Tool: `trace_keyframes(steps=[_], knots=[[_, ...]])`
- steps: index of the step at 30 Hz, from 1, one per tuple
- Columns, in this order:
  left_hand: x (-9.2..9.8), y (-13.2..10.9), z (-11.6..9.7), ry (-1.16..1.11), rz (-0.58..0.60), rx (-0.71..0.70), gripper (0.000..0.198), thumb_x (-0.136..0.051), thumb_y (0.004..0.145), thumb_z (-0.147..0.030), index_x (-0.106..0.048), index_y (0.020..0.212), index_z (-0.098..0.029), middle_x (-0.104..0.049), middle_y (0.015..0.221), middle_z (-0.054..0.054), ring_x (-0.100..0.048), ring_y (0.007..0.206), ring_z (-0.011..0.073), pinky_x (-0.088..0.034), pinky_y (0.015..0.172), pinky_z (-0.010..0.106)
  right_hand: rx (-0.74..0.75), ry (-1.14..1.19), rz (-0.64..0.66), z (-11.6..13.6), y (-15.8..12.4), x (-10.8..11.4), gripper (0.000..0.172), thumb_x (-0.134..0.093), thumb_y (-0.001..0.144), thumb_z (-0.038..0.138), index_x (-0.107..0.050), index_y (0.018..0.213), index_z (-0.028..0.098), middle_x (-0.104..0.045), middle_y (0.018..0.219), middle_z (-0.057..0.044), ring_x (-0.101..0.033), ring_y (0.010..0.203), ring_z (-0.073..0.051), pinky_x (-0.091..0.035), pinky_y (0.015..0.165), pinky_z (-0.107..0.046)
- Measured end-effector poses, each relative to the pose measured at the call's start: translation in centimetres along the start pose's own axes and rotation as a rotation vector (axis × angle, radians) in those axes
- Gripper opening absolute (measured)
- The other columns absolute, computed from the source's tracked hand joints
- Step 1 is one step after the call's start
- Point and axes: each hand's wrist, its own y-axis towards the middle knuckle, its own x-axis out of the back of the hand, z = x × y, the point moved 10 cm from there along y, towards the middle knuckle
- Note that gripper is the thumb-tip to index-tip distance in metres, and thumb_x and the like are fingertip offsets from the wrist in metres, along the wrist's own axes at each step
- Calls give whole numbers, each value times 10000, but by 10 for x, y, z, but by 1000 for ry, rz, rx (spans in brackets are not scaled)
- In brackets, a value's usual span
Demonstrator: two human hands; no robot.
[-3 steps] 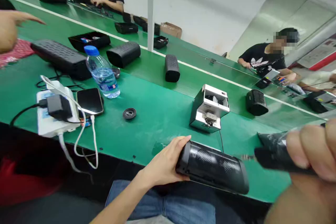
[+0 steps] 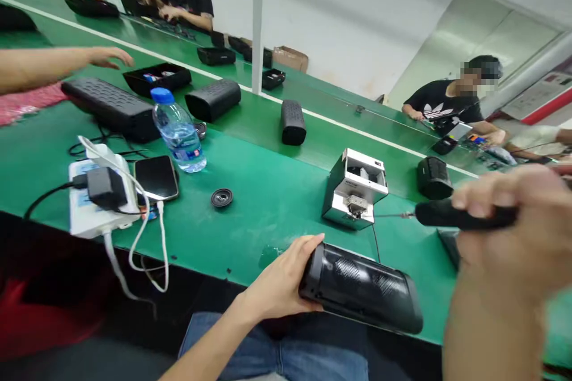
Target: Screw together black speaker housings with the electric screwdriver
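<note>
My left hand (image 2: 292, 277) grips the left end of a black speaker (image 2: 361, 286), which lies tilted above the table's front edge with its perforated side up. Raised at the right, my right hand (image 2: 509, 214) is wrapped round the black body of a screwdriver (image 2: 465, 214). Its thin metal bit points left, level with the lower part of a white and black screw feeder (image 2: 357, 190). Whether the bit touches the feeder, I cannot tell. Behind my right wrist, a dark object (image 2: 448, 247) is mostly hidden.
Left on the green table (image 2: 268, 190) are a loose round speaker driver (image 2: 221, 198), a water bottle (image 2: 179, 137), a phone (image 2: 156, 178) and a power strip (image 2: 100, 202) with cables. Several black speaker housings (image 2: 214, 99) stand farther back. A co-worker's arm (image 2: 58, 65) reaches in from the left.
My right hand has lifted the screwdriver up and left, bringing its bit to the feeder. My left hand and the speaker stay nearly still. The co-worker's arm at left reaches farther right.
</note>
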Motion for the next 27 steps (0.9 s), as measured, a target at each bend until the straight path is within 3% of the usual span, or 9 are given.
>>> trace_keyframes(steps=[4, 8, 19, 27], knots=[[0, 0, 3, -2, 0, 20, 1545, -1111, 645, -205, -86, 1777, -439, -427, 1753, 163, -483, 1627, 456, -483, 1325, 641, 27, -20, 92, -23, 2, -23, 195, -775, 811, 193, -593, 879, 206, -524, 594, 57, -516, 437, -178, -469, 431, -316], [0, 0, 5, -12, 6, 42, 1560, -1114, 620, -182, -96, 1771, -451, -420, 1760, 153, -481, 1631, 446, -499, 1314, 621, -63, -41, 169, -52, -6, -34, 224, -837, 870, 242, -637, 951, 183, -532, 615, 50, -555, 456, -186, -516, 469, -319], [1, -1, 3, -10, -6, 16, 1534, -1100, 655, -211, -88, 1786, -436, -427, 1752, 168, -493, 1618, 463, -498, 1310, 642, -50, -94, 99, -44, -2, -29, 179, -790, 870, 241, -621, 929, 255, -490, 607, 54, -499, 459, -195, -456, 453, -352], [0, -1, 5, -16, -6, 19, 1532, -1105, 651, -226, -98, 1787, -431, -417, 1766, 169, -480, 1628, 469, -495, 1312, 652, -111, -106, 67, -58, 0, -28, 207, -797, 833, 237, -623, 946, 237, -482, 580, 53, -499, 454, -201, -454, 450, -352]])
